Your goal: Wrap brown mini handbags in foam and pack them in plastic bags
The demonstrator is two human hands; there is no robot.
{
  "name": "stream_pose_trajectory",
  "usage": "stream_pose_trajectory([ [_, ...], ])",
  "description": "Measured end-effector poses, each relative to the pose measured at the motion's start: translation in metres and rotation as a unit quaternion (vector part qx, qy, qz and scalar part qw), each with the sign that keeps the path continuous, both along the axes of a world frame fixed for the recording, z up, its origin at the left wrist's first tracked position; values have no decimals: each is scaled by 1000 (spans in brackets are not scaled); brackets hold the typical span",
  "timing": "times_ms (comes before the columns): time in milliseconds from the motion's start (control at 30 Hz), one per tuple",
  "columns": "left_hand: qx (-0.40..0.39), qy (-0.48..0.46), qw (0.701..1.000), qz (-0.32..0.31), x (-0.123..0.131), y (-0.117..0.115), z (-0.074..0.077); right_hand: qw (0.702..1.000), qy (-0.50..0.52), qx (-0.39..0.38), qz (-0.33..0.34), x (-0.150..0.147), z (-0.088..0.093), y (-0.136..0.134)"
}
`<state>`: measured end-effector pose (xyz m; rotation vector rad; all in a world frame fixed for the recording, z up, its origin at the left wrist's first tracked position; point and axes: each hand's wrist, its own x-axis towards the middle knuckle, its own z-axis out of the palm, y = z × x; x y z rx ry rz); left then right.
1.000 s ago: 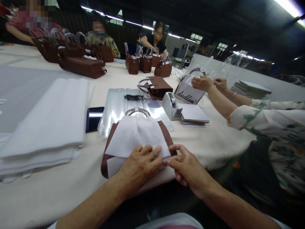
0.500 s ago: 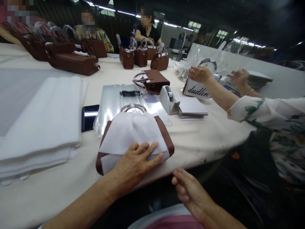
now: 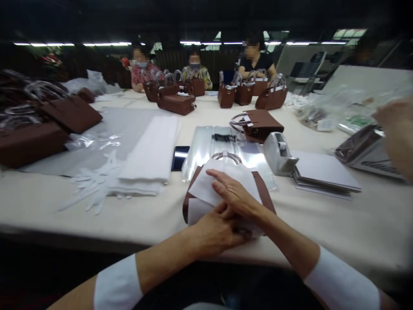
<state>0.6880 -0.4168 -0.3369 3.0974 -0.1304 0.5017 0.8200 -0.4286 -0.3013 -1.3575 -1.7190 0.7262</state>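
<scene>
A brown handbag (image 3: 266, 191) stands at the near table edge, its front covered by a white sheet (image 3: 201, 189) that hangs from below the wrapped handles. My left hand (image 3: 216, 230) lies spread against the lower part of the sheet, holding nothing. Crossing above it, my right hand (image 3: 234, 191) touches the sheet with its fingers extended toward the upper left. Parts of the left fingers are hidden under the right wrist. Behind the bag are clear plastic sleeves (image 3: 201, 140) with a dark bundle (image 3: 224, 137) on them.
A tape dispenser (image 3: 280, 155) and a stack of white boards (image 3: 325, 172) are right of the bag. Folded white sheets (image 3: 148, 150) and a phone (image 3: 180, 158) lie left. More brown bags (image 3: 176, 101) stand farther back. At the right edge is another person's hand (image 3: 395, 133).
The view has swung left and levelled. My right hand has come up from beside the table edge onto the sheet, crossing over my left hand, which remains on the bag.
</scene>
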Motion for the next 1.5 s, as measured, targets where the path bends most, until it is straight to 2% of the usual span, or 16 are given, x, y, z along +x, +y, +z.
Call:
stream_pose_trajectory([
  [67,-2,-93,996,14,-17,-1,-2,998,-63,-9,9,-5,-7,8],
  [100,-13,-157,987,45,-28,-1,-3,995,-97,0,5,-7,-11,8],
  [133,-33,-224,969,103,-40,-1,-4,991,-134,11,2,-9,-15,7],
  [200,-96,-320,902,273,-62,1,-8,978,-206,37,-9,-12,-21,5],
  [267,-172,-314,844,399,-76,6,-12,962,-264,62,-20,-16,-28,3],
  [300,-209,-286,834,423,-80,8,-14,955,-285,74,-27,-18,-31,3],
  [400,-316,-225,830,400,-80,12,-16,944,-305,111,-52,-23,-38,2],
  [500,-392,-216,817,364,-73,14,-10,933,-316,151,-85,-27,-37,3],
  [633,-465,-207,800,319,-67,24,2,912,-381,121,-90,-33,-28,8],
  [700,-470,-208,801,307,-65,32,5,913,-382,119,-82,-34,-26,10],
  [800,-456,-197,805,325,-62,41,3,928,-306,202,-71,-32,-27,8],
  [933,-468,-187,784,362,-59,44,-5,932,-236,273,-39,-27,-30,-1],
  [1200,-521,-210,748,354,-55,43,-8,912,-268,295,96,-21,-34,-6],
  [1400,-582,-211,695,366,-53,48,-16,893,-309,303,125,-15,-36,-5],
  [1500,-585,-217,685,376,-52,46,-20,882,-337,297,141,-13,-40,-8],
])
